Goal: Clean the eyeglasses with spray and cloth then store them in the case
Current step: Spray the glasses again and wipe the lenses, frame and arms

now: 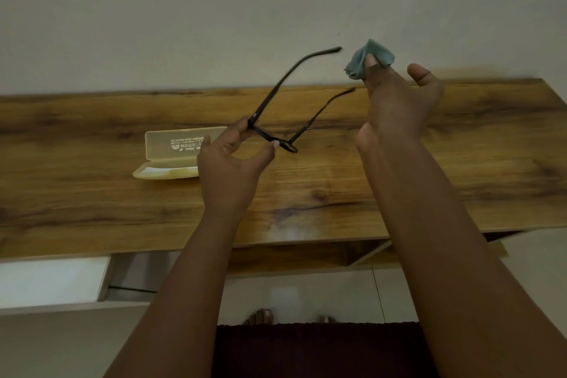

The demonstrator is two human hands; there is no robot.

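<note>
My left hand (228, 167) pinches the front frame of the black eyeglasses (287, 86) above the wooden table (337, 181). Both temple arms are unfolded and point away toward the wall. My right hand (395, 104) is raised to the right of the temple tips and holds a crumpled blue-grey cloth (366, 58) between its fingertips, a little apart from the glasses. The translucent yellowish case (171, 153) lies open on the table left of my left hand, lid up. No spray bottle is in view.
A pale wall rises right behind the table. A white surface (52, 282) sits below the table's front edge at the left. My feet and a dark garment show at the bottom.
</note>
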